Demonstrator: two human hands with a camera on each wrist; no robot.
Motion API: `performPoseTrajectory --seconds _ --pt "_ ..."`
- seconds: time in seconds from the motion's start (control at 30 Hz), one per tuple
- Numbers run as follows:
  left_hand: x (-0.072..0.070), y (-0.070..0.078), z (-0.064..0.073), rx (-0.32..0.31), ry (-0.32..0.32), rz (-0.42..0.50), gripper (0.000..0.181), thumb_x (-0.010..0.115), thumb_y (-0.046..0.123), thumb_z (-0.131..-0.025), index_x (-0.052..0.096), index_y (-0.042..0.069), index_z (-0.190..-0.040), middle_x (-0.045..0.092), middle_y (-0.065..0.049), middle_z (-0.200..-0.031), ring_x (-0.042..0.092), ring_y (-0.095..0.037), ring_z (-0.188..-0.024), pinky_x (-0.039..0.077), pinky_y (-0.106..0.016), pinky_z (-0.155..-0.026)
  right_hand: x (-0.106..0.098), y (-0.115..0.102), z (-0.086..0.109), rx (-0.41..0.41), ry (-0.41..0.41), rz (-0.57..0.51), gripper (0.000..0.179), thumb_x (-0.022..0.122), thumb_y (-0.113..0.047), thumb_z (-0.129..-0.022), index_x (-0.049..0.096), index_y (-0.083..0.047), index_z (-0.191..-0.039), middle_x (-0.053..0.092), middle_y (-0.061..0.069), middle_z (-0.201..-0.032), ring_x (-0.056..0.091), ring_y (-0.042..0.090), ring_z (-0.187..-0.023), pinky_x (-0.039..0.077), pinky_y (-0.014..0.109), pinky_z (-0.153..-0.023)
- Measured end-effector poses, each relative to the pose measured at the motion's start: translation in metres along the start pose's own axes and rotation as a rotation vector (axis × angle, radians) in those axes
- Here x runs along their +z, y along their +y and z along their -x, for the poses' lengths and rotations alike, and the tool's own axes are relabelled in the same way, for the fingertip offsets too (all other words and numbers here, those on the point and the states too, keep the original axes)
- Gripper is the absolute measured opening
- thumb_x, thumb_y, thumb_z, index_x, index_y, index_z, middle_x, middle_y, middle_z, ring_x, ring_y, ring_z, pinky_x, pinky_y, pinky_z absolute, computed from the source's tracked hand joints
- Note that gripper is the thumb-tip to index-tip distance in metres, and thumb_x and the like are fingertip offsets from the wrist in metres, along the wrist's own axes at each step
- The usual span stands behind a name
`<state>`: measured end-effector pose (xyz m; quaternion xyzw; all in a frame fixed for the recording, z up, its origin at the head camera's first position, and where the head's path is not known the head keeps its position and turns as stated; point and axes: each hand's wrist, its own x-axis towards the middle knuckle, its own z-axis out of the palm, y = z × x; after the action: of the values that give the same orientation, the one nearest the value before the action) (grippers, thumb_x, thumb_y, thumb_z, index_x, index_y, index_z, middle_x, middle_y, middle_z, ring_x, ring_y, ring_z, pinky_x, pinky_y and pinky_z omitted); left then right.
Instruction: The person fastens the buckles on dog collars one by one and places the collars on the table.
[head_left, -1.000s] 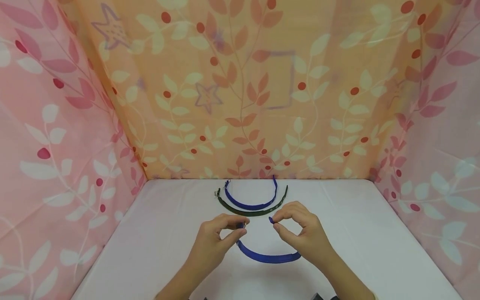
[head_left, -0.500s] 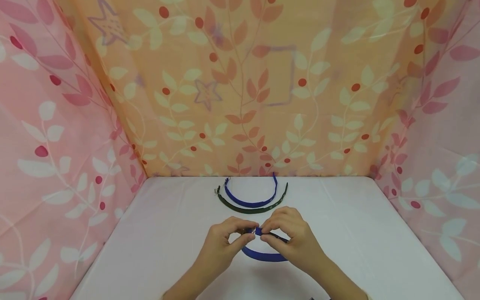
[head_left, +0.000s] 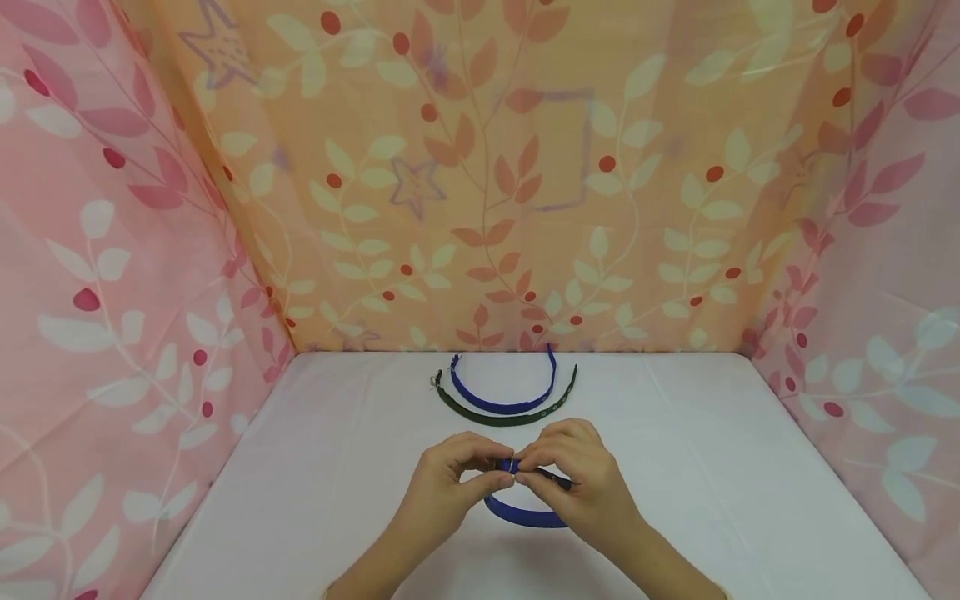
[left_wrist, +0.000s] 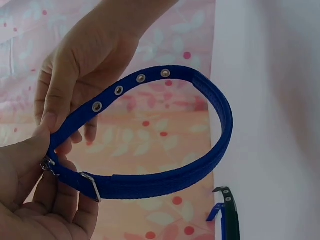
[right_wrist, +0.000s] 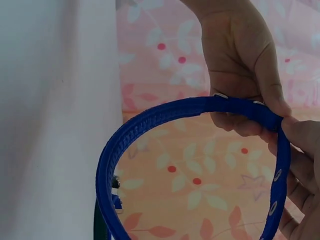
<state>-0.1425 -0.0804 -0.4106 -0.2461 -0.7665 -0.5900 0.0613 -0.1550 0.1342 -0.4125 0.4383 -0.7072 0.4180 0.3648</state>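
A blue pet collar [left_wrist: 165, 185] is bent into a loop between my two hands. My left hand [head_left: 450, 479] pinches its buckle end, where a small metal buckle [left_wrist: 47, 163] shows by the fingertips. Between thumb and fingers, my right hand [head_left: 581, 467] holds the strap end, which carries a row of metal eyelets [left_wrist: 118, 90]. Both hands' fingertips meet at the buckle, and the strap tip is covered by them. A flat metal loop [left_wrist: 91, 187] sits around the band beside the left hand. The padded middle of the collar hangs below the hands in the head view.
Farther back on the white table [head_left: 322, 492] lie a dark green collar [head_left: 498, 422] and another blue collar [head_left: 501, 409], both curved open with their buckles at left. A floral curtain [head_left: 480, 275] rises behind the table, with pink ones at both sides.
My hands were apart, each holding one end of the blue collar. They have come together, the right moving left and the left moving right, and the strap end now meets the buckle.
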Motion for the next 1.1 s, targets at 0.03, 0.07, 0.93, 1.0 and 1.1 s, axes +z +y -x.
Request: performPoseTrajectory --seconds 0.03,0.07,0.93,1.0,1.1 --pt "-0.001 0.000 0.000 -0.023 -0.006 0.004 0.020 0.082 0.026 -0.087 0.079 0.024 -0.106 0.074 0.009 -0.101 0.071 -0.016 -0.096 0.060 -0.029 -0.085 0.001 0.000 0.001 0.000 0.004 -0.002 0.011 0.083 -0.012 -0.086 0.073 -0.014 -0.091 0.076 -0.001 -0.093 0.062 0.018 -0.094 0.041 0.031 -0.095" --pt "-0.001 0.000 0.000 -0.041 -0.009 0.010 0.020 0.083 0.027 -0.086 0.079 0.025 -0.106 0.074 0.009 -0.101 0.071 -0.015 -0.095 0.060 -0.028 -0.086 0.002 0.000 0.001 -0.001 0.005 -0.004 0.011 0.083 -0.012 -0.086 0.074 -0.014 -0.091 0.076 -0.001 -0.093 0.062 0.018 -0.094 0.042 0.031 -0.095" --pt "-0.014 0.013 0.002 -0.119 -0.068 0.224 0.024 0.083 0.013 -0.086 0.075 0.005 -0.108 0.075 -0.012 -0.101 0.069 -0.014 -0.087 0.061 -0.027 -0.078 -0.015 0.011 -0.002 -0.019 -0.155 0.075 0.032 0.084 -0.035 -0.085 0.071 -0.016 -0.107 0.071 -0.010 -0.101 0.060 0.013 -0.099 0.040 0.031 -0.096" --pt "-0.019 0.017 0.002 -0.165 -0.053 0.247 0.026 0.084 0.015 -0.086 0.075 0.005 -0.109 0.073 -0.013 -0.103 0.069 -0.017 -0.087 0.061 -0.028 -0.079 -0.022 0.016 -0.002 -0.015 -0.183 0.079 0.034 0.085 -0.036 -0.085 0.070 -0.017 -0.108 0.070 -0.011 -0.103 0.059 0.013 -0.102 0.039 0.030 -0.098" --pt "-0.024 0.022 0.002 -0.193 -0.023 0.274 0.029 0.084 0.016 -0.086 0.074 0.004 -0.110 0.071 -0.015 -0.103 0.068 -0.019 -0.087 0.061 -0.027 -0.078 -0.029 0.021 -0.002 -0.005 -0.192 0.036 0.030 0.086 -0.030 -0.084 0.071 -0.017 -0.107 0.070 -0.011 -0.100 0.059 0.014 -0.102 0.038 0.029 -0.098"
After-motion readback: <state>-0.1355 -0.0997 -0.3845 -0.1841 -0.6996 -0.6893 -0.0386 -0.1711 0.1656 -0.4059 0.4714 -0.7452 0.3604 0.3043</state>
